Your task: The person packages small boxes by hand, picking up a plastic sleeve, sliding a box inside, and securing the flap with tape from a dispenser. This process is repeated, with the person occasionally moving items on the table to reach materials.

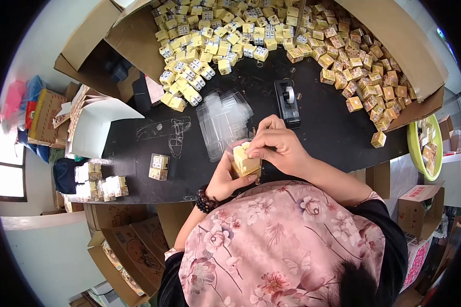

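Observation:
Near the table's front edge, my left hand (228, 176) is wrapped round a small yellow box (247, 159) with clear plastic about its upper end. My right hand (277, 146) is pinched at the top right of that box, its fingertips against the plastic or the box; which one is too small to tell. Just beyond my hands lies a stack of flat clear plastic sleeves (217, 123). A black tape dispenser (288, 105) stands to the right of the sleeves. One packed box (159, 167) sits on the black table (189, 179) to the left.
Heaps of yellow boxes (215, 41) and patterned boxes (363, 77) spill from cardboard cartons at the back. More wrapped boxes (112, 188) stand at the left front edge. A white open carton (92, 130) is at the left, a green basket (425, 148) at the right.

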### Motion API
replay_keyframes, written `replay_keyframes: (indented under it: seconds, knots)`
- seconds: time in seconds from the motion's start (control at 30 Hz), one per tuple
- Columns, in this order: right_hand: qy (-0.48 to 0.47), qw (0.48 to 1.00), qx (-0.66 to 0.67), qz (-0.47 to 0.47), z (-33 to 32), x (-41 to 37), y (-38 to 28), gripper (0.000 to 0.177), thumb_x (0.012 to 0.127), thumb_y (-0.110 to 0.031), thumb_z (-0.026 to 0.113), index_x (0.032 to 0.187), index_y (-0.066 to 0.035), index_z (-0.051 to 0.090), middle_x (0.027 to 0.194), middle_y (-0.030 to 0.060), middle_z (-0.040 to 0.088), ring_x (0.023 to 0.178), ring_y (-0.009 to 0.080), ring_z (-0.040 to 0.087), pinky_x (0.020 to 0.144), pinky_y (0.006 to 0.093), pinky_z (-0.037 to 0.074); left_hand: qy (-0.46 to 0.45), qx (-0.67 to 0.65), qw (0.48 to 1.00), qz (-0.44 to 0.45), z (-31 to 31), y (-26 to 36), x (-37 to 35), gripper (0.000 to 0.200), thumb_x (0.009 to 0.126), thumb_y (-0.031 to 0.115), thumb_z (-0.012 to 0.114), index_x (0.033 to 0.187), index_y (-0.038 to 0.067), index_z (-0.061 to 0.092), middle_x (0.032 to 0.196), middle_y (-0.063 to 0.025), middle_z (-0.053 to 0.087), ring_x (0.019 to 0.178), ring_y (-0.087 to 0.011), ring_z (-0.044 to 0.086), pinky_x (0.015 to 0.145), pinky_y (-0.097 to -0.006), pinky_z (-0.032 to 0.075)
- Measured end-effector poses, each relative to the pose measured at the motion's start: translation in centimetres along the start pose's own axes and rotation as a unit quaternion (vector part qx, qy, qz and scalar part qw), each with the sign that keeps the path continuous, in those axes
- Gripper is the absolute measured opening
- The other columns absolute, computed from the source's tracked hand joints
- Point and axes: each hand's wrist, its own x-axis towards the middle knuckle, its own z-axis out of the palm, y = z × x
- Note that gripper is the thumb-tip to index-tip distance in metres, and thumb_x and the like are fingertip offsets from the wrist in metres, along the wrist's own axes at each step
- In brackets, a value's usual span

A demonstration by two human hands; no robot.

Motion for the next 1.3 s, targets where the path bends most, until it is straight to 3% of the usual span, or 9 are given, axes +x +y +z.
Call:
replay_keyframes:
  seconds: [0.13, 0.2, 0.3, 0.43, 0.6, 0.7, 0.87, 1.03, 1.3]
  knots:
    - [0.12, 0.992, 0.03, -0.025, 0.8, -0.8, -0.8, 0.028, 0.083, -0.017, 0.074, 0.109, -0.01, 0.068, 0.119, 0.007, 0.056, 0.104, 0.0205, 0.052, 0.086, 0.0301, 0.043, -0.013, -0.162, 0.987, 0.013, 0.3, -0.7, -0.1, 0.083, 0.084, 0.001, 0.07, 0.149, 0.008, 0.019, 0.138, -0.0069, 0.044, 0.126, -0.0183, 0.047, 0.106, -0.0365, 0.041]
    - [0.11, 0.986, 0.114, 0.041, 0.7, -1.3, 0.3, 0.036, 0.085, -0.014, 0.072, 0.119, -0.009, 0.063, 0.129, 0.0114, 0.049, 0.112, 0.0206, 0.052, 0.092, 0.0309, 0.043, -0.044, -0.185, 0.979, 0.069, 0.2, -1.8, 0.3, 0.064, 0.096, 0.021, 0.059, 0.148, 0.009, 0.023, 0.14, -0.0076, 0.044, 0.127, -0.0198, 0.047, 0.107, -0.0388, 0.04]
    - [-0.036, 0.983, 0.164, 0.068, 0.5, -1.5, 0.8, 0.03, 0.086, -0.012, 0.07, 0.114, -0.002, 0.061, 0.135, 0.0118, 0.043, 0.12, 0.0203, 0.049, 0.102, 0.0345, 0.039, 0.042, -0.242, 0.968, -0.056, 1.1, 0.2, 0.9, 0.059, 0.099, 0.048, 0.037, 0.137, 0.004, 0.043, 0.127, -0.0114, 0.056, 0.118, -0.0221, 0.055, 0.102, -0.0386, 0.043]
    - [-0.064, 0.989, 0.121, 0.056, 0.4, -1.5, 0.5, 0.021, 0.088, -0.008, 0.066, 0.107, -0.002, 0.061, 0.132, 0.0126, 0.047, 0.117, 0.0207, 0.054, 0.101, 0.0345, 0.041, -0.003, -0.296, 0.949, -0.107, 0.1, -0.6, 1.6, 0.044, 0.09, 0.026, 0.038, 0.125, 0.003, 0.051, 0.115, -0.0104, 0.062, 0.108, -0.0223, 0.06, 0.097, -0.0368, 0.045]
    - [-0.003, 0.966, 0.228, 0.12, 1.0, -1.9, 1.5, 0.009, 0.091, -0.008, 0.061, 0.097, -0.001, 0.058, 0.114, 0.0125, 0.06, 0.116, 0.021, 0.058, 0.098, 0.0344, 0.045, 0.02, -0.391, 0.911, -0.128, 0.4, -0.8, 1.4, 0.048, 0.096, 0.027, 0.045, 0.137, 0.003, 0.04, 0.121, -0.0101, 0.057, 0.113, -0.0213, 0.058, 0.098, -0.0371, 0.046]
    - [-0.006, 0.936, 0.318, 0.149, 0.2, -1.7, 1.1, 0.009, 0.091, -0.006, 0.064, 0.095, -0.002, 0.056, 0.109, 0.0095, 0.062, 0.115, 0.0187, 0.058, 0.098, 0.0325, 0.046, -0.058, -0.236, 0.964, -0.109, 0.2, 0.2, 1.2, 0.069, 0.09, 0.011, 0.058, 0.148, 0.004, 0.021, 0.13, -0.0109, 0.049, 0.117, -0.0227, 0.055, 0.102, -0.0372, 0.044]
    - [-0.069, 0.949, 0.231, 0.203, -0.7, -1.0, 0.5, 0.009, 0.089, -0.002, 0.067, 0.095, -0.001, 0.06, 0.105, 0.008, 0.063, 0.11, 0.0167, 0.061, 0.096, 0.0311, 0.048, -0.048, -0.17, 0.978, -0.109, 0.8, 0.4, 1.8, 0.065, 0.088, 0.006, 0.057, 0.144, 0.002, 0.025, 0.126, -0.0093, 0.049, 0.117, -0.0187, 0.052, 0.101, -0.0347, 0.043]
    - [-0.044, 0.877, 0.369, 0.306, -1.4, -1.3, 1.5, 0.01, 0.089, 0.001, 0.065, 0.098, 0.002, 0.069, 0.101, 0.0052, 0.064, 0.106, 0.0175, 0.063, 0.094, 0.0304, 0.049, -0.06, -0.041, 0.995, -0.062, 0.6, -0.2, 2.2, 0.059, 0.088, 0.005, 0.057, 0.139, 0.001, 0.028, 0.124, -0.0076, 0.049, 0.116, -0.0153, 0.05, 0.1, -0.0322, 0.042]
    - [-0.078, 0.976, 0.163, 0.12, -2.3, -2.6, 1.5, 0.017, 0.088, 0.003, 0.062, 0.104, 0.001, 0.069, 0.108, 0.0099, 0.064, 0.111, 0.0229, 0.062, 0.093, 0.0316, 0.05, -0.063, -0.159, 0.979, -0.113, 0.7, -0.8, 3.0, 0.057, 0.097, 0.023, 0.053, 0.144, 0.005, 0.026, 0.129, -0.0112, 0.05, 0.117, -0.0214, 0.053, 0.1, -0.0364, 0.044]
